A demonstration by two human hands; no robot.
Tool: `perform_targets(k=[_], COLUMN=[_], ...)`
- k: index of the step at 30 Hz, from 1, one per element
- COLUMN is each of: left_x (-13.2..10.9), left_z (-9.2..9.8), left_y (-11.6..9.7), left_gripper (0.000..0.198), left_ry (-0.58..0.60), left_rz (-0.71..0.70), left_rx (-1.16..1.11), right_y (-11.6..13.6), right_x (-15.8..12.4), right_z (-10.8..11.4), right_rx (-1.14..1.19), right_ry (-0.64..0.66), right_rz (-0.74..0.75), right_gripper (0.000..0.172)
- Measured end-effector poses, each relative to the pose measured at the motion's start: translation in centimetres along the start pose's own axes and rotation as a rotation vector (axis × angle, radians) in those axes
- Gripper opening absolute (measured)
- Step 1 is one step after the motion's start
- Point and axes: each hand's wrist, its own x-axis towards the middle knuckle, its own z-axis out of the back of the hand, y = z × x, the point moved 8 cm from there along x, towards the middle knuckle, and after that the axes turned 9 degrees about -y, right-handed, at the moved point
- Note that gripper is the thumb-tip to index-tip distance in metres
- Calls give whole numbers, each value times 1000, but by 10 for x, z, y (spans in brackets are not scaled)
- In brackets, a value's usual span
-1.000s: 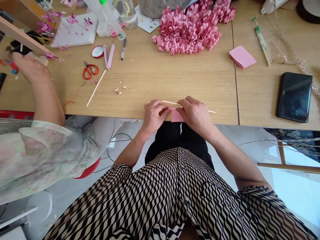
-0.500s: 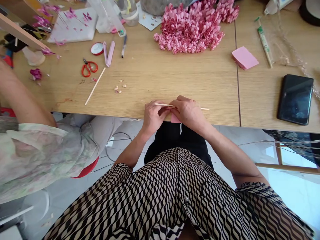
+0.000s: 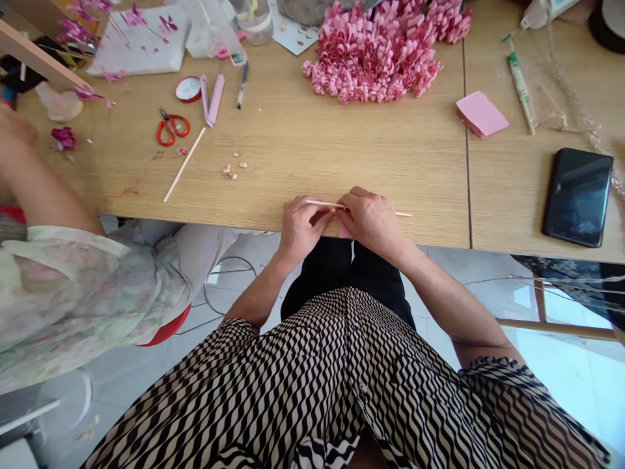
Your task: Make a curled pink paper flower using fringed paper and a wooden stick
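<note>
At the near edge of the wooden table (image 3: 303,150), my left hand (image 3: 303,225) and my right hand (image 3: 372,218) pinch a thin wooden stick (image 3: 322,204) that lies left to right. A small pink paper piece (image 3: 344,230) is wound around the stick between my fingers, and only a sliver of it shows below them. Both hands are closed on the stick and paper. The stick's ends poke out on either side of my hands.
A heap of curled pink paper pieces (image 3: 381,52) lies at the back. A pink paper stack (image 3: 481,114) and a black phone (image 3: 579,195) sit right. Red scissors (image 3: 170,126), a second stick (image 3: 184,164) and tape (image 3: 188,89) lie left, near another person's arm (image 3: 39,189).
The visible part of the pink paper has shrunk as it rolled onto the stick. My hands stayed at the table edge. The other person's arm drew back to the left.
</note>
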Motion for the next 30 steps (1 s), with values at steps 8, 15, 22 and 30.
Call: perform_targets(k=[8,15,22,30], left_x=[0,-1,-1,-2], left_z=[-1,-8,-7,-8], left_y=[0,1,0,2], left_gripper=[11,13,15,20], left_ry=[23,99,84,106], left_rz=[30,70,43,50], left_rx=[2,48,60,65], right_y=[-1,0,-1,3], right_x=[0,2,1,3], right_z=[0,1,-3,-2], right_rx=[-4,-1,22,-26], right_ry=[6,23,29,29], right_rz=[-20,-11,23,11], right_gripper=[28,30,27,28])
